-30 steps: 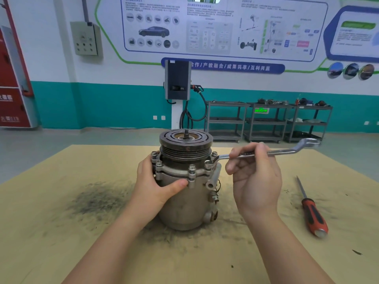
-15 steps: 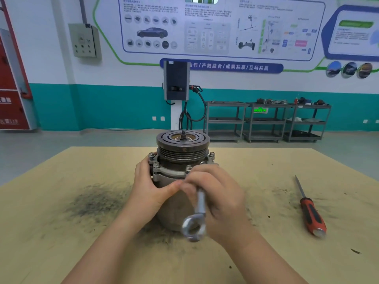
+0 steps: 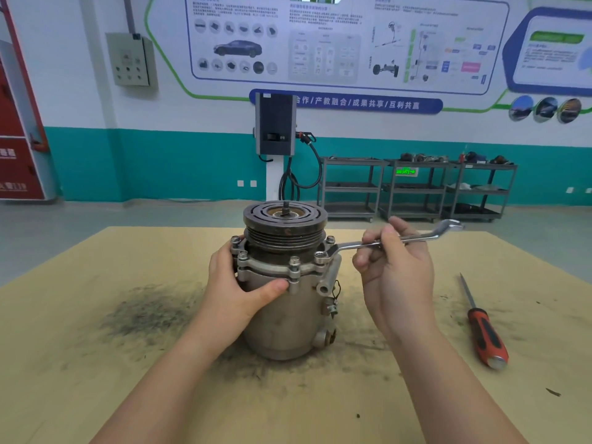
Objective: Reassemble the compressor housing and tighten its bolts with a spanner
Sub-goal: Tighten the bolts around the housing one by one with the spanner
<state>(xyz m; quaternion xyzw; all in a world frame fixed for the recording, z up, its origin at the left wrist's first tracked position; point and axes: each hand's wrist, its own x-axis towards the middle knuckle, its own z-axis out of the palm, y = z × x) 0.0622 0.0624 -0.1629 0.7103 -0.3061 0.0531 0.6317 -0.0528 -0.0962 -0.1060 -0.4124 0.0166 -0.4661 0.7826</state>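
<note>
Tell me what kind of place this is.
Probably an automotive training workshop: a large wall poster of car parts and diagrams, a grey wall-mounted charging unit with cable, and dark metal shelving carts holding parts behind the tan worktable.

Both forearms are bare to the frame's edge, the left hand (image 3: 238, 291) and right hand (image 3: 398, 277) ungloved.

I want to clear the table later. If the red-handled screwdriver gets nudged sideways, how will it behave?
The screwdriver will probably roll: its handle looks round and it lies free on the flat table. It is likely stiff and light enough to move with one push. The grooved handle should give fingers some grip.
</note>
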